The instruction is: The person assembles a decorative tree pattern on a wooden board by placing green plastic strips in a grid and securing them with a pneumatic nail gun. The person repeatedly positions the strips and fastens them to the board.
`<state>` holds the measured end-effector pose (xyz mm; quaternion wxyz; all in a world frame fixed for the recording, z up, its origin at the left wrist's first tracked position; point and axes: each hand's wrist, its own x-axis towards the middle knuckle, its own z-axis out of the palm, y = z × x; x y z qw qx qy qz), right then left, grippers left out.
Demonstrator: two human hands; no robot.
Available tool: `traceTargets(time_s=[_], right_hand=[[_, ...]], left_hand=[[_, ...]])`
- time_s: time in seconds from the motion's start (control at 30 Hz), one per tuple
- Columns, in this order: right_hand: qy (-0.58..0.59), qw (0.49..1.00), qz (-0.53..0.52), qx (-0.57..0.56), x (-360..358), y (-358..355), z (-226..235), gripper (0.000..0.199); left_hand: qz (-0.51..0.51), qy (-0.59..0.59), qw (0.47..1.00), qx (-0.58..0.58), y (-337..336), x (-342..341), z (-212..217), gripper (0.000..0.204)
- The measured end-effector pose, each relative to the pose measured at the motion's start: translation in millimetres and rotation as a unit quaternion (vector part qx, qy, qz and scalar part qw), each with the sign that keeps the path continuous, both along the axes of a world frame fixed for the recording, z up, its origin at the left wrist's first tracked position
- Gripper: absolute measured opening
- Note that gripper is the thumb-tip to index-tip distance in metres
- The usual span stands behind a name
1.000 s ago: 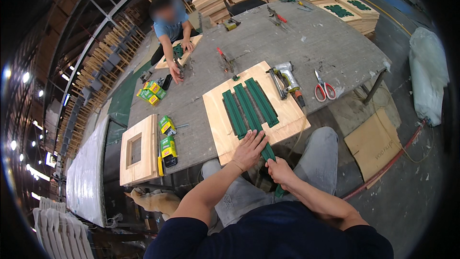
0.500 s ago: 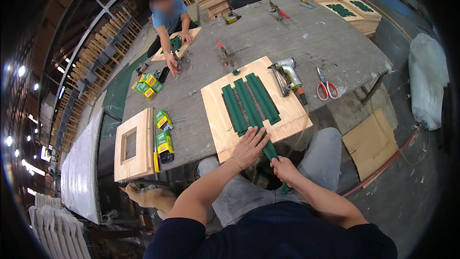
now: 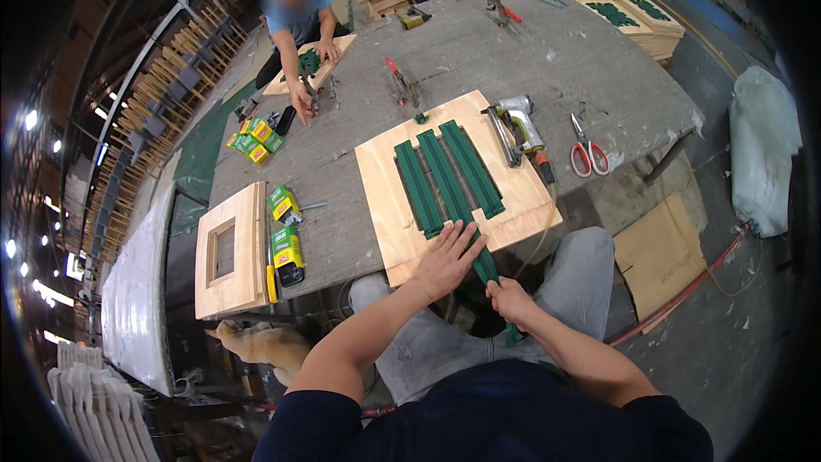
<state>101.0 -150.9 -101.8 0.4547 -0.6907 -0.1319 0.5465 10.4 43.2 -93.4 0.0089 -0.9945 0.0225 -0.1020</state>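
A wooden panel (image 3: 385, 218) lies at the near edge of the table, with three green webbing straps side by side over its slotted opening. My left hand (image 3: 448, 257) rests flat, fingers stretched out, on the middle strap (image 3: 446, 178) near the panel's front edge. Just beyond that edge my right hand (image 3: 510, 299) is closed around the same strap's loose length, which looks taut and narrowed between my hands. Its tail hangs below my fist over my lap. At the panel's right side lies a pneumatic staple gun (image 3: 523, 127).
Red-handled scissors (image 3: 588, 156) lie right of the staple gun. Left are yellow-green boxes (image 3: 287, 244) and a framed wooden panel (image 3: 205, 265). Red-handled pliers (image 3: 402, 81) lie beyond the panel. Across the table, a co-worker (image 3: 295, 21) handles another panel. A dog (image 3: 261, 346) is below the table's left edge.
The view has shifted slightly. My left hand stays flat on the strap, my right hand stays closed on it, and the length between them looks more bunched.
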Motion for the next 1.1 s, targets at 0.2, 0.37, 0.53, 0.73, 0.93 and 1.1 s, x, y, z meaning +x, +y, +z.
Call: traceTargets(time_s=[0.2,0.37,0.53,0.73,0.93,1.1], right_hand=[[-0.106,0.994,0.026,-0.018,2,22,-39,0.033],[-0.208,0.978,0.025,0.005,2,33,-79,0.033],[-0.156,0.987,0.045,-0.018,8,46,-82,0.037],[-0.122,0.991,0.043,0.017,7,52,-69,0.033],[-0.187,0.98,0.038,0.051,20,42,-96,0.034],[-0.024,0.998,0.034,-0.047,16,49,-69,0.029]], left_hand=[[-0.001,0.009,0.999,-0.047,-1,0,7,0.078],[-0.018,0.035,0.993,-0.109,-18,-9,22,0.071],[0.056,0.043,0.944,-0.321,-66,-58,7,0.028],[0.284,0.036,0.78,-0.557,-50,-26,-58,0.054],[0.204,0.096,0.748,-0.624,-40,13,-57,0.059],[0.182,0.093,0.842,-0.5,-27,14,-75,0.066]])
